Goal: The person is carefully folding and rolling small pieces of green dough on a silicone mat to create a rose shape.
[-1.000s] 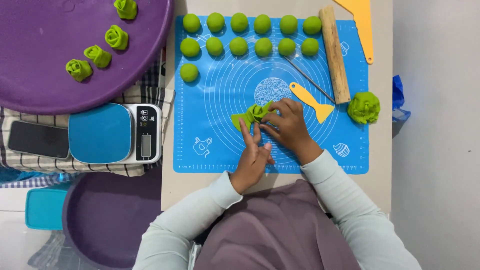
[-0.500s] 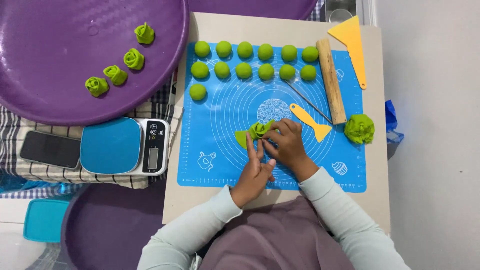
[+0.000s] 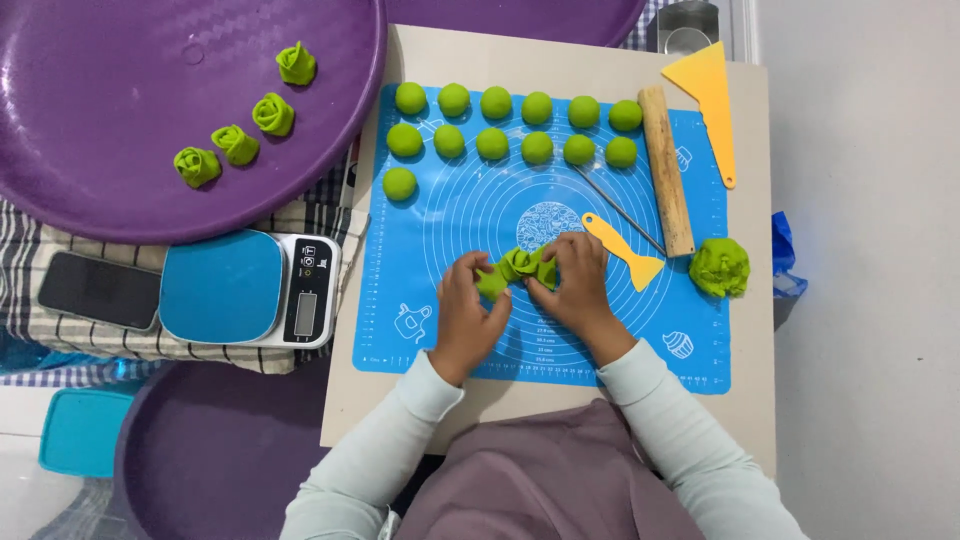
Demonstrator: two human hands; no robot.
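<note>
I saw both hands working on one piece of green dough (image 3: 518, 266) that lay on the blue mat (image 3: 450, 330), a little below the mat's middle and toward the near edge of the bench (image 3: 360, 400). The left hand (image 3: 466, 312) was curled partway, its fingers pinching the left end of the piece, the thumb tucked underneath as far as I could tell. The right hand (image 3: 577, 282) was likewise half closed, fingertips pressed onto the right end of the dough. So both had hold of the same folded, ruffled strip, one at each end, with the middle of it showing between them.

Just beside the right hand lay a small yellow spatula (image 3: 622, 250), its handle pointing toward the far left, close to the knuckles but apart from them. Beyond that lay a wooden rolling pin (image 3: 666, 170), running lengthwise along the right side of the mat, and a thin metal rod (image 3: 618, 208) slanted next to it. A loose lump of green dough (image 3: 720, 267) sat at the mat's right edge. Rows of dough balls (image 3: 515, 125) filled the mat's far part. Off the bench's left edge, a purple tray (image 3: 120, 80) carried four finished dough roses (image 3: 245, 125), with a kitchen scale (image 3: 250, 290) nearer to me.
</note>
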